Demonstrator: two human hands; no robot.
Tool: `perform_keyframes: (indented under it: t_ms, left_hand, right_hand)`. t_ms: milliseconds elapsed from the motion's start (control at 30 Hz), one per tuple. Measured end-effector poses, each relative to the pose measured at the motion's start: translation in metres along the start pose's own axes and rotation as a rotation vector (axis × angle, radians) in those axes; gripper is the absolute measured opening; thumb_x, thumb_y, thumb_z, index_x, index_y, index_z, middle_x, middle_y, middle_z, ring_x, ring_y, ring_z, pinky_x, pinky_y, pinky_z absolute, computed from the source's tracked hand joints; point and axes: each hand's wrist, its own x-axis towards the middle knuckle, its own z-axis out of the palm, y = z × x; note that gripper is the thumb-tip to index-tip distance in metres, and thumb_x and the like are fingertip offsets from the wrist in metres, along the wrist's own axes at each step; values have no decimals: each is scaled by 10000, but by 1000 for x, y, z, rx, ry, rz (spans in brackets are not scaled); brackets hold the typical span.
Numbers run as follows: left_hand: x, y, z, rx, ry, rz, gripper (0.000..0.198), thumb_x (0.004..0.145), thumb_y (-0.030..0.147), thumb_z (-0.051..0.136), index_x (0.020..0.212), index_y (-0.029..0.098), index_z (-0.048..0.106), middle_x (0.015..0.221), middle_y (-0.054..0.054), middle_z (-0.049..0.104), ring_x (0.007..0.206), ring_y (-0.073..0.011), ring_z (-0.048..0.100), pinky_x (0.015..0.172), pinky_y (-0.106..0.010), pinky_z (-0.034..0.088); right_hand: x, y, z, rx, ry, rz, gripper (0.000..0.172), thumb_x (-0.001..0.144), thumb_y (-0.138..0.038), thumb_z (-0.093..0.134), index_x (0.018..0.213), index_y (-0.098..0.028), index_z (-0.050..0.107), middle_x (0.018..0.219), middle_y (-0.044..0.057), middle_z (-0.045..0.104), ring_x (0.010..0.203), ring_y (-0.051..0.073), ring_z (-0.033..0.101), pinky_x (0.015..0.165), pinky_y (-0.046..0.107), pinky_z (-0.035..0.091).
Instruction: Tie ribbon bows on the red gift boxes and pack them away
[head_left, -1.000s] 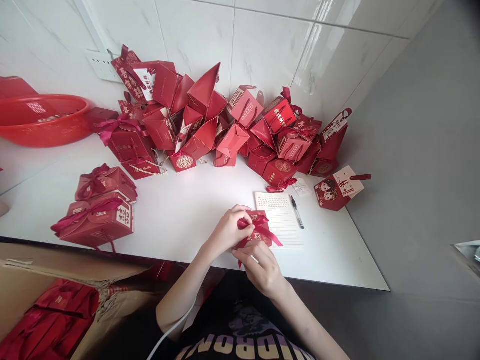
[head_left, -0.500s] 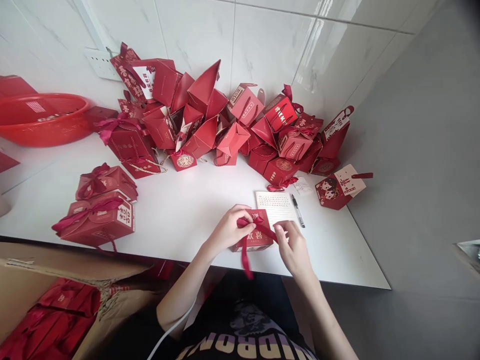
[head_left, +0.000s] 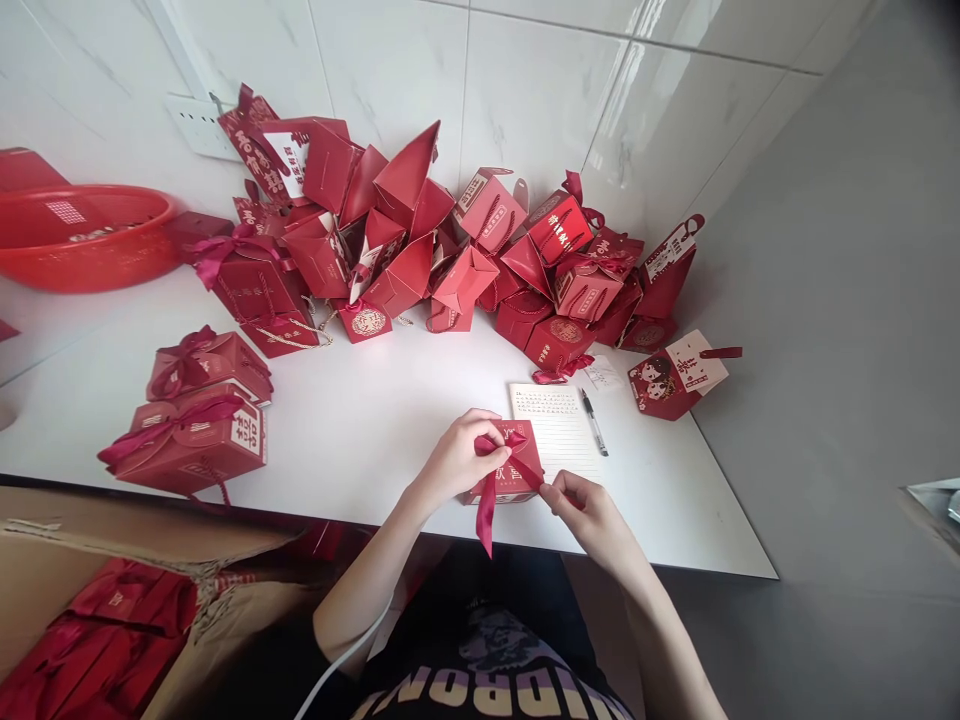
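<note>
A small red box with pale lettering lies near the table's front edge, and a dark red ribbon crosses its top. Over the box's left side, my left hand pinches the ribbon where it bunches into a loop. One ribbon end hangs down over the front edge of the box. My right hand is closed on the other ribbon end, at the box's lower right corner. The ribbon runs slanting between the two hands.
A lined notepad and a black pen lie behind the box. Red gift boxes are piled along the wall; two beribboned boxes stand left. A red basin is far left, an open carton below.
My right hand has moved down and slightly right with the ribbon end, and that stretch of ribbon slants lower. My left hand stays in place. The hanging end has swung slightly left.
</note>
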Motion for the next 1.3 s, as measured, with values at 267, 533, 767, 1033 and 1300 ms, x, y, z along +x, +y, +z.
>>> perform_keyframes:
  t_ms: [267, 533, 767, 1033, 1300]
  left_hand:
    - [1, -2, -1, -12, -20, 23, 116, 775, 308, 587, 723, 204, 579, 1151, -43, 548, 1096, -214, 534, 954, -372, 425]
    - [-6, 3, -2, 106, 307, 7, 146, 856, 340, 477, 929, 217, 507, 1067, -52, 539, 1057, -212, 496, 934, -391, 402]
    - [-13, 9, 1, 276, 329, -66, 225, 840, 358, 490, 672, 215, 445, 786, -34, 493, 834, -215, 495, 761, -381, 460]
    - [-24, 11, 11, 137, 350, -151, 239, 882, 392, 393, 714, 222, 397, 766, -5, 512, 657, -149, 530, 613, -289, 448]
    - [-26, 8, 14, 46, 334, -273, 294, 876, 449, 361, 688, 223, 371, 645, 21, 533, 590, -145, 533, 549, -256, 404]
  right_hand:
    - [1, 0, -30, -172, 29, -34, 347, 834, -511, 479, 672, -207, 511, 628, -9, 554, 556, 132, 484, 522, 253, 391]
    - [59, -23, -1, -279, 185, -214, 379, 832, -531, 477, 658, -200, 543, 651, 19, 574, 608, 164, 516, 591, 288, 404]
    - [55, -24, 9, -134, 130, -102, 347, 799, -471, 526, 586, -205, 456, 516, -38, 466, 504, 123, 425, 498, 246, 334]
    - [45, -8, 20, 155, 202, -14, 372, 781, -528, 535, 623, -199, 467, 572, -29, 499, 540, 118, 440, 526, 243, 356]
    - [42, -4, 26, 297, 259, 36, 396, 753, -550, 581, 622, -197, 460, 566, -35, 486, 536, 110, 422, 508, 232, 333]
